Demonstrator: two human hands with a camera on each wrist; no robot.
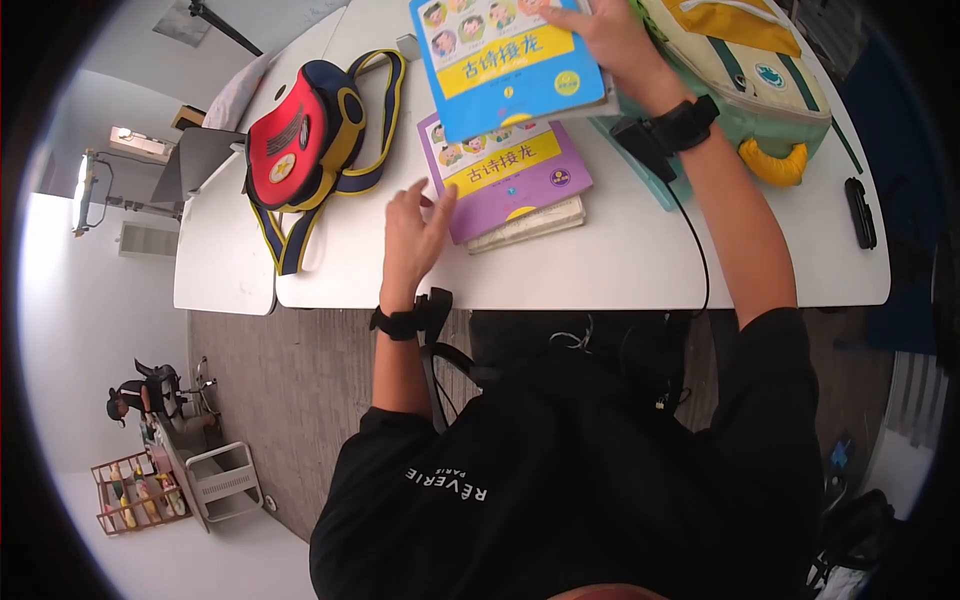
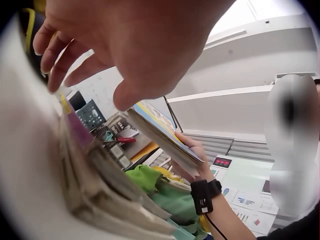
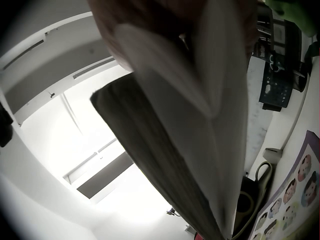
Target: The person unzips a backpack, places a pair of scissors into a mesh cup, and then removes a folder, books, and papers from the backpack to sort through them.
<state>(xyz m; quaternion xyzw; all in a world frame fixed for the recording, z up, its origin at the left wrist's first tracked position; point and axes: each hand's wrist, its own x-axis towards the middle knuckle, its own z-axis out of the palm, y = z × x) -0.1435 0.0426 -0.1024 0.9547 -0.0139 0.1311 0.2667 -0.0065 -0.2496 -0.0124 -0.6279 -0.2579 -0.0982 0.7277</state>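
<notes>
My right hand grips a blue book by its upper right edge, thumb on the cover, and holds it up over the table. In the right wrist view its pages hang partly fanned apart. Below it lies a purple book with a yellow title band, on top of another book whose worn page edges show. Beside the purple book's left edge is my left hand, fingers loosely bent and holding nothing. The left wrist view shows that hand's spread fingers above the stack.
A red and navy backpack lies left on the white table. At the right sits a cream and green backpack with a yellow handle; a black case lies near the table's right edge. A cable runs from my right wrist.
</notes>
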